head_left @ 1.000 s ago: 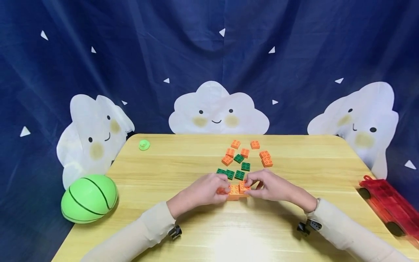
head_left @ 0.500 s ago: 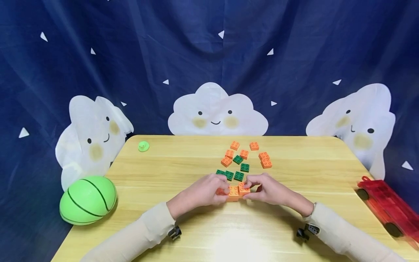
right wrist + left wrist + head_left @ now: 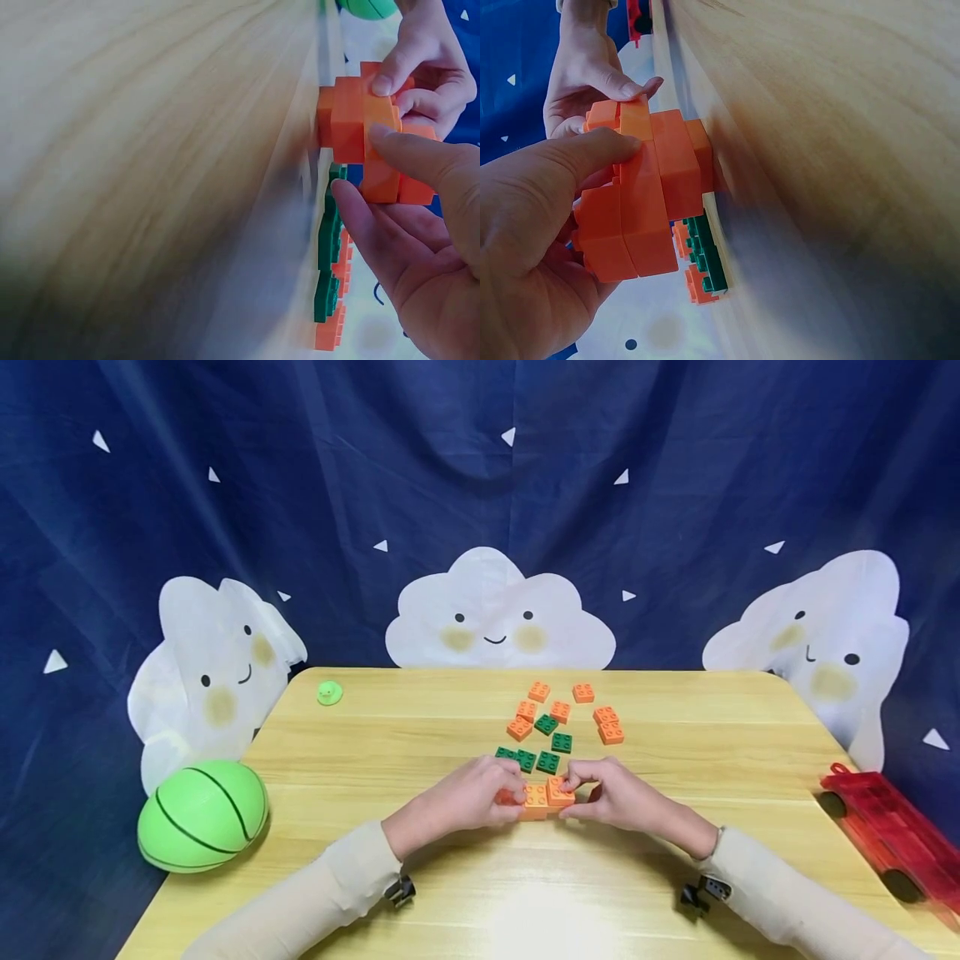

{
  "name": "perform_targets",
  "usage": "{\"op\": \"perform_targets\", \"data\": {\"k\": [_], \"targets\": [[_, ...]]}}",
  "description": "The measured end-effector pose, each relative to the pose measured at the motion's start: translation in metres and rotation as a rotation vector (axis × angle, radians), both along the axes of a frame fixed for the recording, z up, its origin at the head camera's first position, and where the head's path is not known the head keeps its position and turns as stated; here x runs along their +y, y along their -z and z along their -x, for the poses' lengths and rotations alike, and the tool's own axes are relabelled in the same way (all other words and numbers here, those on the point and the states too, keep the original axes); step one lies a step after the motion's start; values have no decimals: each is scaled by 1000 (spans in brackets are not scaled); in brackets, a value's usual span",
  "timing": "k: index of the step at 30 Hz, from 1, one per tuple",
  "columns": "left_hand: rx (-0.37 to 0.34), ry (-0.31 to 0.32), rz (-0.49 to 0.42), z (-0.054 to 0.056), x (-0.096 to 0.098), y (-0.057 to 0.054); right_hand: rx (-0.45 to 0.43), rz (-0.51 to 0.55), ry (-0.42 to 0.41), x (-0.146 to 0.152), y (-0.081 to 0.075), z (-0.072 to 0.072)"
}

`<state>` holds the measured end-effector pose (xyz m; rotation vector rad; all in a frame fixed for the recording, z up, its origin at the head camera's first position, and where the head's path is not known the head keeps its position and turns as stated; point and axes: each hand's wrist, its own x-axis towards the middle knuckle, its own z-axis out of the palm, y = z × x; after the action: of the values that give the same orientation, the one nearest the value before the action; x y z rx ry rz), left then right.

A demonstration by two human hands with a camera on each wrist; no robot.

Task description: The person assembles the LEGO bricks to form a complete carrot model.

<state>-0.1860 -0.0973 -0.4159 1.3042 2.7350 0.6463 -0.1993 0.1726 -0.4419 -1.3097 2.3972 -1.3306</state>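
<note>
Head view: your left hand (image 3: 476, 793) pinches the left end of a stepped stack of orange studded plastic bricks (image 3: 535, 802); your right hand (image 3: 618, 790) pinches its right end. Stack sits between thumbs and fingers, parted only by brick.

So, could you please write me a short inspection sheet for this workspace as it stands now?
Surface: wood-grain table, with bright glare near its front.
Job's things: a stacked orange brick build between the hands; loose orange bricks and loose green bricks lie beyond it.
Clutter: a green ball at the left edge, a small green toy near the far left corner, a red wheeled toy at the right edge.
Hands: left hand grips the build's left end; right hand holds its right end.
Cables: nothing seen.
Surroundings: dark blue curtain behind, printed with smiling white clouds.
</note>
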Motion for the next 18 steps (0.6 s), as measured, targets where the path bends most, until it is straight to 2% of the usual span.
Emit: {"op": "perform_targets", "data": {"k": [9, 18], "targets": [[4, 0, -3, 1, -1, 0, 119, 20, -3, -2, 3, 4], [-6, 0, -11, 0, 0, 0, 95, 87, -20, -2, 5, 5]]}}
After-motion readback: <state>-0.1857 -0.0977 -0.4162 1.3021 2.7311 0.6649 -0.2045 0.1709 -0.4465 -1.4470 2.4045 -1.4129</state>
